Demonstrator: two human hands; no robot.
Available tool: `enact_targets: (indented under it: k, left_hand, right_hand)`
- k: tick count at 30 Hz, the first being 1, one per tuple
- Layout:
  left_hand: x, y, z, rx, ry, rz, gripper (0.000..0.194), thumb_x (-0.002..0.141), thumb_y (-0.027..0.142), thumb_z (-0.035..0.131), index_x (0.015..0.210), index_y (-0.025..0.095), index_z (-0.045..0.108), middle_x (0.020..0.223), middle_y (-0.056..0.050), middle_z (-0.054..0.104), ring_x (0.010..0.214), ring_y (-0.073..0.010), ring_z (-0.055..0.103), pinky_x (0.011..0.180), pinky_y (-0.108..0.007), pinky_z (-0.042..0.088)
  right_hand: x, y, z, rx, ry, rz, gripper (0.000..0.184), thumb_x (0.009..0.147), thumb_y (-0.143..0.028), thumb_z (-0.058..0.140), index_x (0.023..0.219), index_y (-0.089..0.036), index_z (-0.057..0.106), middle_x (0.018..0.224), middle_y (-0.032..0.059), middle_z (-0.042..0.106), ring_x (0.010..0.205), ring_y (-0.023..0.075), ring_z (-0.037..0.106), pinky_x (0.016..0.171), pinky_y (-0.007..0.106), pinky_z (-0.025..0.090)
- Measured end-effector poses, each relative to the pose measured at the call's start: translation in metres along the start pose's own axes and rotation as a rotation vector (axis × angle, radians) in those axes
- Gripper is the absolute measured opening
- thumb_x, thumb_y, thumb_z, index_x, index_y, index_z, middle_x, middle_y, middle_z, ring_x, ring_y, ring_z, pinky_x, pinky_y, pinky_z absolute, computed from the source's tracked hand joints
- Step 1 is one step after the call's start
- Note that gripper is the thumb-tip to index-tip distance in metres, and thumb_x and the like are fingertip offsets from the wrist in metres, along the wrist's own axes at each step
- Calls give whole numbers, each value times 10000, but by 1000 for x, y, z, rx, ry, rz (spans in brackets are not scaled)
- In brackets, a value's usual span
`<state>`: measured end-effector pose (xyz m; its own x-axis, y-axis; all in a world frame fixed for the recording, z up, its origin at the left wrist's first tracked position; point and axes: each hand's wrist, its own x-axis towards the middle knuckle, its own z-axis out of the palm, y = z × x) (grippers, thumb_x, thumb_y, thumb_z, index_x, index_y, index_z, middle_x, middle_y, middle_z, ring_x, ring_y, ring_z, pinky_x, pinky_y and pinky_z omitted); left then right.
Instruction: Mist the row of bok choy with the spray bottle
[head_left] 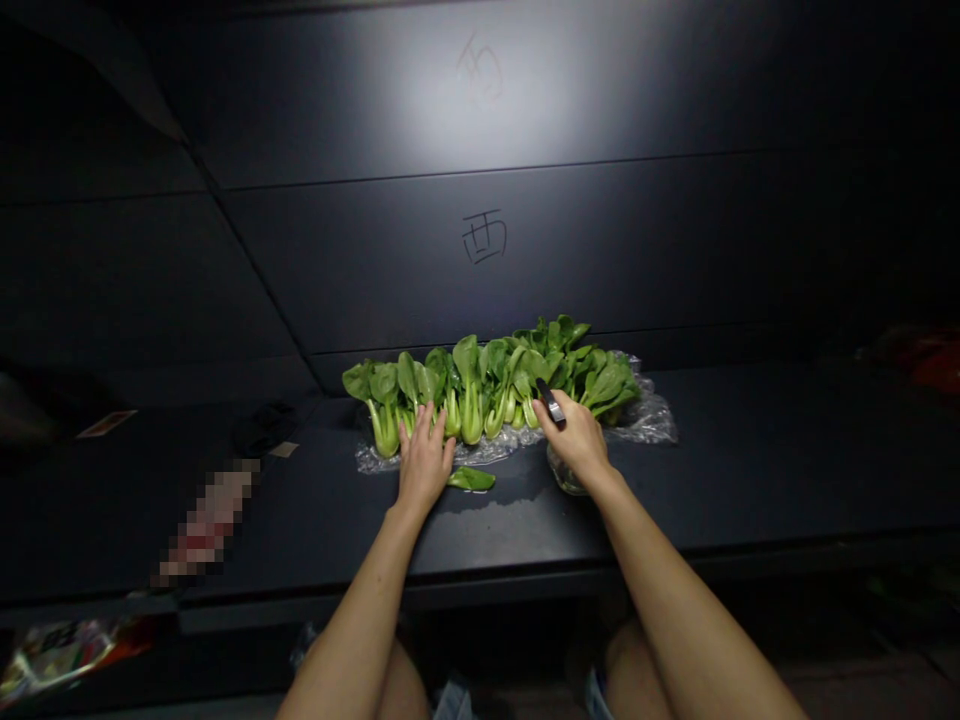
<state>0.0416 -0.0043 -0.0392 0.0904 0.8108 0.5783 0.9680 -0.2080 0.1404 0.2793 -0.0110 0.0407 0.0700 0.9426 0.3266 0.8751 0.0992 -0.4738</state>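
Lying on counter (510,540), loose green leaf (474,480) is resting just beside left hand (426,465). Right hand (576,436) is gripping clear bottle (562,474) with black top. Left hand is spreading fingers over bok choy (470,400) stems. Bok choy row is resting on clear plastic (652,420). Behind, dark panel (375,265) is bearing handwritten character (485,237).

"西" (484,236) handwritten in black on dark panel (360,250), fainter scrawl (480,68) above can't really be made out tbh.
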Motion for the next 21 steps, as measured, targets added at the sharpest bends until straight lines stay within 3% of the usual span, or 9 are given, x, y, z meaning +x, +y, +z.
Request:
enact_targets:
  k: [6,14,21]
  left_hand:
    - [1,7,2,-5,-16,38,474,913,257,431,1365,117,450,1486,-185,385,1406,-309,304,1130,-589,225]
    - [2,15,3,-13,1,81,476,917,263,421,1377,140,432,1499,-171,369,1413,-305,290,1127,-583,232]
    - [3,22,3,-16,13,109,459,922,258,414,1370,160,432,1506,-161,361,1419,-290,281,1137,-581,202]
  right_hand:
    - [1,3,1,11,10,-15,347,934,-454,436,1077,-197,620,944,87,716,849,208,657,637,237,360]
    - [1,9,-1,84,100,-27,295,927,-420,430,969,-201,623,874,73,708,804,205,651,627,239,355]
    - [1,13,-1,57,75,-46,296,928,-428,431,977,-198,610,907,81,710,822,212,652,624,245,344]
